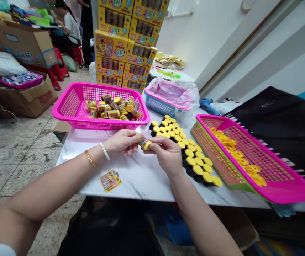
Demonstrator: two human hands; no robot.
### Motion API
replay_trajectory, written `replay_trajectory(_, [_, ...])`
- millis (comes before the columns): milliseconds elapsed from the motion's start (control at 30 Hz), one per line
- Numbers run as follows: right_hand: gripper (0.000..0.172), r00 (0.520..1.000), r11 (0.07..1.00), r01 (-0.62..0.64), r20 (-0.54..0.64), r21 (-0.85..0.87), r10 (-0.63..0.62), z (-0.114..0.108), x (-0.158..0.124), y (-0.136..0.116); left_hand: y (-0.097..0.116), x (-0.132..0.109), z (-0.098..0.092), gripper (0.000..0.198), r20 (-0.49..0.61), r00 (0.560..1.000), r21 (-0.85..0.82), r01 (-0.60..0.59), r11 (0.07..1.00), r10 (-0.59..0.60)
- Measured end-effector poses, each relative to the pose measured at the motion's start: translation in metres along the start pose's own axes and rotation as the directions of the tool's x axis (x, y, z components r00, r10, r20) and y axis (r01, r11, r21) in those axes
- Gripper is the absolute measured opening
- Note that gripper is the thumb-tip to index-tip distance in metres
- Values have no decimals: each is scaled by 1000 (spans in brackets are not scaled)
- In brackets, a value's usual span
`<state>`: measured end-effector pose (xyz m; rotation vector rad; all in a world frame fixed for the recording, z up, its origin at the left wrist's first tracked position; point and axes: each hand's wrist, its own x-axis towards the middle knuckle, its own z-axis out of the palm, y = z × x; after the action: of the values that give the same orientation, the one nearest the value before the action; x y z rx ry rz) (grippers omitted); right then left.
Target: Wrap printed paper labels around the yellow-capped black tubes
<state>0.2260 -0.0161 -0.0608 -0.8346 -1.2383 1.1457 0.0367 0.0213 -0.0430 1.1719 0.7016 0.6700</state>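
Observation:
Between my two hands, above the white marbled table (152,176), is a small yellow-capped canister (145,143) with a printed label around it. My left hand (124,142) pinches its left end with thumb and fingers. The capped end is gripped by my right hand (167,153). Close to my right hand stand several rows of black canisters with yellow lids (191,161). A small stack of printed yellow labels (110,180) lies on the table near my left forearm.
A pink basket (74,121) of labelled canisters (113,113) stands behind my hands. At right, another pink basket (288,188) holds yellow plastic rings (237,156). Behind are a plastic-lined blue basket (154,103) and stacked yellow boxes (111,46). A person (71,28) sits far left.

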Motion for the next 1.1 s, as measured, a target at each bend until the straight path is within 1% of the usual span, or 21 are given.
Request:
replay_trajectory(67, [23, 999, 999, -13, 42, -45, 15, 1, -1, -1, -1, 0, 3, 55, -58, 997, 20, 48, 999, -47])
replay_trajectory(133, [23, 997, 997, 4, 74, -79, 2, 1, -2, -2, -2, -1, 6, 57, -102, 993, 15, 69, 998, -67])
replay_trajectory(167, [20, 997, 997, 8, 71, -81, -3, 1, -2, -2, -3, -1, 7, 57, -101, 993, -7, 64, 998, -65])
replay_trajectory(233, [18, 999, 998, -9, 41, -61, 12, 0, -3, -3, -3, -1, 8, 54, -60, 997, -66, 44, 997, -48])
replay_trajectory(300, [20, 998, 997, -52, 42, -56, 55, -1, -4, -4, -2, -1, 7, 51, -26, 999, -101, 36, 994, -39])
replay_trajectory(367, [22, 996, 994, -63, 62, -86, 69, -2, -4, -5, -2, -2, 6, 50, -35, 998, -100, 54, 994, -58])
replay_trajectory(433, [22, 997, 994, -39, 61, -103, 46, -1, -5, -5, -1, -2, 6, 49, -52, 995, -125, 74, 989, -81])
replay_trajectory(533, [20, 1000, 995, 12, 17, -94, -11, 1, -5, -3, 0, -2, 8, 46, -55, 993, -182, 92, 979, -104])
replay_trajectory(600, [19, 999, 995, 34, -3, -92, -35, 2, -4, -2, 1, -2, 10, 45, -80, 989, -191, 111, 975, -128])
replay_trajectory(700, [17, 999, 993, 41, 5, -115, -40, 2, -2, 0, 1, -2, 11, 46, -111, 978, -192, 152, 969, -176])
replay_trajectory(767, [20, 998, 987, 44, 39, -157, -39, 2, -1, 1, 0, -1, 10, 46, -116, 973, -190, 175, 966, -199])
replay_trajectory(833, [25, 996, 977, 61, 69, -205, -48, 2, -2, 2, -1, -1, 9, 49, -123, 970, -186, 185, 965, -210])
replay_trajectory(867, [25, 996, 972, 71, 77, -222, -56, 3, -4, 3, -1, 0, 9, 51, -128, 968, -188, 188, 964, -214])
replay_trajectory(967, [17, 995, 959, 98, 56, -267, -86, 6, -6, 3, 1, 0, 6, 61, -135, 965, -212, 195, 958, -227])
replay_trajectory(1033, [15, 992, 943, 130, 30, -306, -126, 9, 2, 0, 3, 1, 5, 63, -156, 958, -234, 200, 952, -240])
replay_trajectory(1100, [16, 981, 914, 178, -6, -364, -194, 14, 21, -8, 4, 1, 4, 62, -196, 946, -245, 208, 947, -258])
